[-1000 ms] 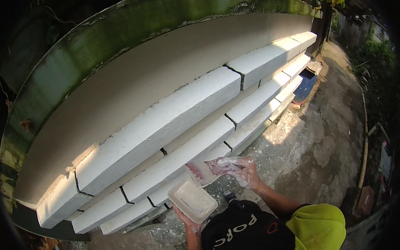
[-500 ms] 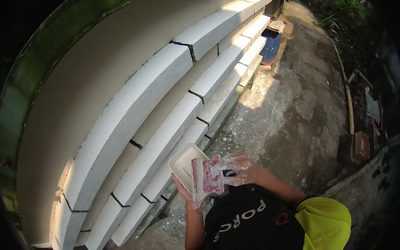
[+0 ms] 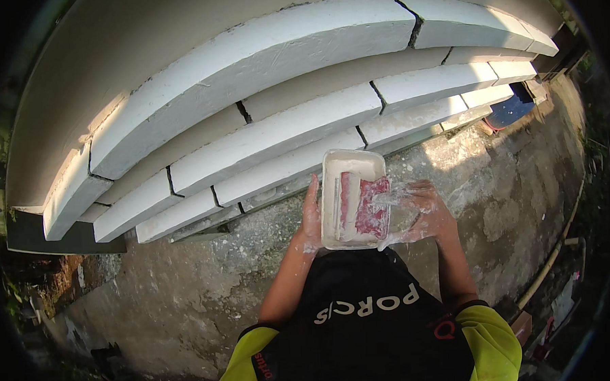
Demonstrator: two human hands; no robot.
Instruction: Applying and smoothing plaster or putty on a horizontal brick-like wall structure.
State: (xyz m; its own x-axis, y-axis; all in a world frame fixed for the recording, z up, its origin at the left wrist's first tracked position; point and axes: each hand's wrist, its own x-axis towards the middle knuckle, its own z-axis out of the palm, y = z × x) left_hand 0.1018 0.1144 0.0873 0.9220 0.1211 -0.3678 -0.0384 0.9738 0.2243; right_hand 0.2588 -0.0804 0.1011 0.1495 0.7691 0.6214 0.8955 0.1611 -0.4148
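In the head view, the left hand (image 3: 311, 216) grips the left side of the tray (image 3: 327, 203), its fingers underneath hidden, while the whitened right hand (image 3: 425, 214) holds the red scraper (image 3: 374, 218) by its right edge, fingers extended along it and thumb apart by the tray's lower right corner. The scraper lies over the tray's inside, in front of the white blocks (image 3: 275, 127) and above the floor (image 3: 187, 298).
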